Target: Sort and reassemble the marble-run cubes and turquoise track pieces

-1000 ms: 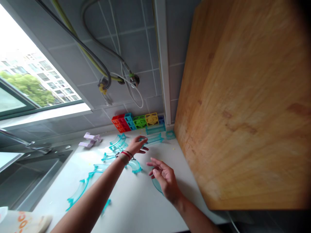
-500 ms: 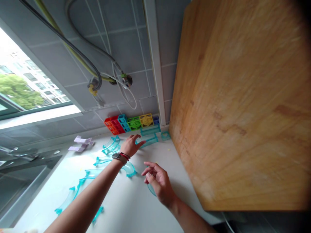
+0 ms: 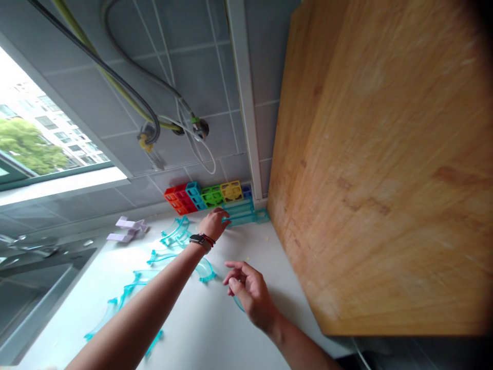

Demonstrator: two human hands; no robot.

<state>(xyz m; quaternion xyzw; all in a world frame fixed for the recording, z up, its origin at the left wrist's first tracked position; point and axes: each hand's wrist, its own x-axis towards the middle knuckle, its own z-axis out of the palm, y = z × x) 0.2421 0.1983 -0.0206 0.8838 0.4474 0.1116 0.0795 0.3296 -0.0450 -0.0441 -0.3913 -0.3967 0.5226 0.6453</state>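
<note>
My left hand, a watch and red cord at its wrist, pinches the left end of a straight clear teal track piece. That piece lies along another straight teal track piece at the back of the counter. My right hand hovers palm inward, fingers loosely bent and apart, holding nothing. Partly hidden beneath it is a rounded teal piece. Left of my right hand sits a curved teal track piece. A small squarish teal piece stands at the right end of the straight ones.
Red, blue, green and yellow blocks line the wall. More teal track pieces and lilac parts lie leftward on the white counter. A sink is at left; a large wooden panel rises at right.
My left hand has moved slightly right and closed on the straight track piece, which now lies further back, against the other straight one. My right hand has hardly moved.
</note>
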